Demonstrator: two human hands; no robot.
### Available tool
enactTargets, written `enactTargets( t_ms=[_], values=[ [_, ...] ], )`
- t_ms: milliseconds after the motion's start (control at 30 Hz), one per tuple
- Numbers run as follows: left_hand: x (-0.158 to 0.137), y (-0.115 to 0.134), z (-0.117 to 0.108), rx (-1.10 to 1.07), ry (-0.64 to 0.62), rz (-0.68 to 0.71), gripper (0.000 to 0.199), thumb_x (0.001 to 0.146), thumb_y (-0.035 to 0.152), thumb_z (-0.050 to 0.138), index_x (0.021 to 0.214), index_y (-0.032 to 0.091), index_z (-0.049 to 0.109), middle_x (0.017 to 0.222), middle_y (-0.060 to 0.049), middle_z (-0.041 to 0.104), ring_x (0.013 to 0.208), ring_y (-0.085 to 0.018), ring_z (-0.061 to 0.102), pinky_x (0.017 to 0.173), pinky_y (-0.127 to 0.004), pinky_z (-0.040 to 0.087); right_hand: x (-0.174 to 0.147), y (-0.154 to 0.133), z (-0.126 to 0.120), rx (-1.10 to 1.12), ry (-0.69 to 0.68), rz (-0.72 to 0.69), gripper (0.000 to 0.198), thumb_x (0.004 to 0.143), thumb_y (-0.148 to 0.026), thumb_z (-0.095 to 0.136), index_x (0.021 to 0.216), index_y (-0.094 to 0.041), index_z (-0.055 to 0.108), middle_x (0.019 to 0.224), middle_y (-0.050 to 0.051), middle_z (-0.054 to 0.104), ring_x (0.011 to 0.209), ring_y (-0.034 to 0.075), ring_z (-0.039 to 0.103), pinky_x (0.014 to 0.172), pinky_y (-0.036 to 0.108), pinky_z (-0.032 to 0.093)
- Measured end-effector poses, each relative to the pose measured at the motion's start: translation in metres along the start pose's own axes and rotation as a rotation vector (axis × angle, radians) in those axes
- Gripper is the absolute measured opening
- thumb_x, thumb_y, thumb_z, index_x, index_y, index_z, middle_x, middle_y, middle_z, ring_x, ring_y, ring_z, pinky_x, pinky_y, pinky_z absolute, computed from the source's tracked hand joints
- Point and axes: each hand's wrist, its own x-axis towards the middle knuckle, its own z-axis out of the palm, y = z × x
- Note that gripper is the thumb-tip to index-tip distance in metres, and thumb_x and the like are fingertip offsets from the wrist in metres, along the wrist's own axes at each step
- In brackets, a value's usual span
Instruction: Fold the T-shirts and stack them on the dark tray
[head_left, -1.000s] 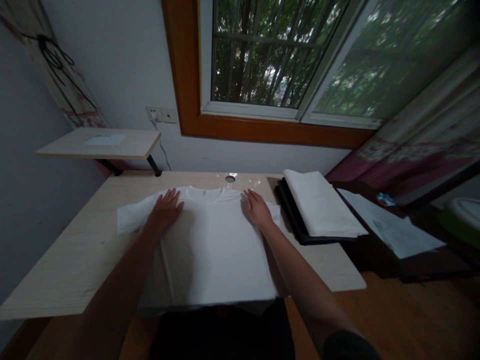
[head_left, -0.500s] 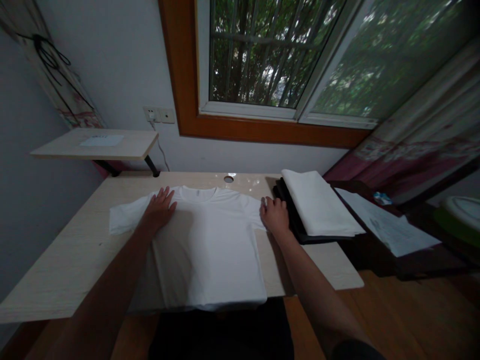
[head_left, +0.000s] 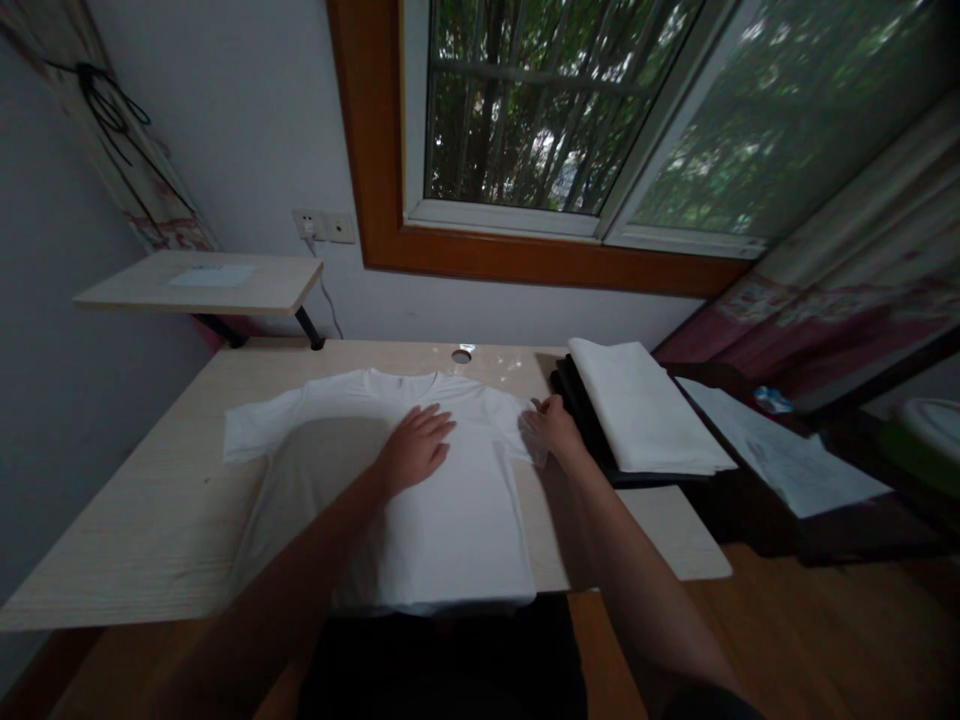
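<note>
A white T-shirt (head_left: 457,520) lies spread out on the wooden desk (head_left: 150,510), its collar toward the window and its hem at the desk's near edge. My left hand (head_left: 417,447) is over the upper chest of the shirt, palm down with fingers stretched out. At the sleeve on the right side, my right hand (head_left: 553,425) has its thumb and fingers pinched together on the cloth by the cuff. The opposite sleeve lies flat on the desk with no hand on it.
Beside my right hand sits a stack of folded white cloth (head_left: 637,410) over black cloth (head_left: 589,425). A sheet of paper (head_left: 780,450) lies farther right. A raised shelf (head_left: 277,280) stands at the back left, and a round hole (head_left: 461,356) is near the back edge.
My left hand has moved right, from the left shoulder of the shirt to its chest. My right hand stays by the right sleeve, its fingers now closed on the cuff.
</note>
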Motion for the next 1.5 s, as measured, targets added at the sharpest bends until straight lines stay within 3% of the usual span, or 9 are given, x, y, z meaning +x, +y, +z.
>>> enactTargets(
  t_ms=[100, 233, 433, 667, 800, 967, 1067, 1300, 1500],
  values=[
    [0.016, 0.043, 0.017, -0.036, -0.039, 0.069, 0.044, 0.103, 0.034, 0.044, 0.144, 0.025, 0.057, 0.153, -0.005, 0.056, 0.152, -0.023, 0.037, 0.129, -0.049, 0.023, -0.008, 0.004, -0.001, 0.069, -0.006, 0.015, 0.054, 0.088, -0.038, 0.067, 0.135, -0.017, 0.05, 0.101, 0.01, 0.074, 0.086, 0.023, 0.07, 0.072, 0.027, 0.048],
    [0.024, 0.072, 0.032, -0.067, -0.071, 0.088, 0.041, 0.103, 0.032, 0.045, 0.141, 0.024, 0.06, 0.153, -0.005, 0.056, 0.15, -0.024, 0.041, 0.128, -0.049, 0.023, -0.021, 0.01, -0.001, 0.203, 0.022, -0.036, 0.05, 0.082, -0.031, 0.066, 0.128, -0.017, 0.057, 0.098, 0.01, 0.074, 0.083, 0.024, 0.069, 0.073, 0.03, 0.049],
    [0.021, 0.085, 0.034, -0.124, -0.07, 0.128, 0.045, 0.101, 0.032, 0.05, 0.145, 0.025, 0.055, 0.155, -0.008, 0.054, 0.149, -0.025, 0.042, 0.127, -0.05, 0.025, -0.024, 0.004, -0.011, 0.475, 0.291, -0.18, 0.053, 0.087, -0.041, 0.057, 0.134, -0.017, 0.054, 0.107, 0.011, 0.07, 0.082, 0.023, 0.063, 0.076, 0.035, 0.052],
    [0.031, 0.076, 0.031, -0.282, -0.043, 0.089, 0.037, 0.099, 0.029, 0.053, 0.134, 0.029, 0.064, 0.145, -0.006, 0.063, 0.141, -0.024, 0.05, 0.123, -0.048, 0.033, -0.025, -0.03, -0.034, 0.519, 0.327, -0.402, 0.053, 0.094, -0.041, 0.056, 0.141, -0.017, 0.052, 0.12, 0.013, 0.064, 0.091, 0.022, 0.062, 0.086, 0.036, 0.052],
    [0.045, 0.061, 0.033, -0.707, 0.102, -0.277, 0.029, 0.097, 0.032, 0.053, 0.119, 0.024, 0.07, 0.124, -0.01, 0.072, 0.12, -0.024, 0.064, 0.111, -0.044, 0.047, -0.043, -0.056, -0.041, 0.559, 0.174, -0.515, 0.055, 0.096, -0.042, 0.058, 0.146, -0.021, 0.051, 0.113, 0.009, 0.065, 0.074, 0.016, 0.062, 0.075, 0.031, 0.054],
    [0.054, 0.045, 0.028, -1.313, 0.174, -0.68, 0.05, 0.099, 0.06, 0.043, 0.131, 0.023, 0.054, 0.115, -0.009, 0.07, 0.09, -0.02, 0.072, 0.076, -0.035, 0.061, -0.073, -0.069, -0.037, 0.796, -0.335, -0.638, 0.055, 0.1, -0.046, 0.055, 0.151, -0.029, 0.044, 0.115, 0.007, 0.07, 0.077, 0.015, 0.071, 0.065, 0.026, 0.056],
    [0.05, 0.039, 0.021, -1.518, 0.167, -0.863, 0.061, 0.094, 0.07, 0.048, 0.134, 0.024, 0.046, 0.116, -0.008, 0.067, 0.084, -0.018, 0.072, 0.073, -0.035, 0.061, -0.08, -0.055, -0.027, 0.796, -0.258, -0.573, 0.043, 0.103, -0.045, 0.05, 0.142, -0.028, 0.055, 0.111, 0.007, 0.073, 0.085, 0.017, 0.072, 0.071, 0.029, 0.057],
    [0.041, 0.032, 0.03, -0.962, 0.201, -0.744, 0.087, 0.074, 0.025, 0.081, 0.148, 0.022, 0.037, 0.117, -0.009, 0.065, 0.088, -0.018, 0.069, 0.082, -0.036, 0.059, -0.091, -0.008, -0.004, 0.414, -0.097, -0.611, 0.048, 0.088, -0.03, 0.066, 0.135, -0.023, 0.059, 0.115, 0.009, 0.066, 0.103, 0.024, 0.064, 0.091, 0.04, 0.054],
    [0.048, 0.035, 0.032, -0.399, 0.166, -0.559, 0.06, 0.078, 0.01, 0.068, 0.136, 0.021, 0.057, 0.117, -0.01, 0.066, 0.107, -0.023, 0.065, 0.097, -0.036, 0.051, -0.107, -0.008, 0.01, 0.2, 0.042, -0.53, 0.037, 0.089, -0.024, 0.061, 0.126, -0.021, 0.063, 0.106, 0.009, 0.066, 0.101, 0.028, 0.061, 0.094, 0.044, 0.051]
  ],
)
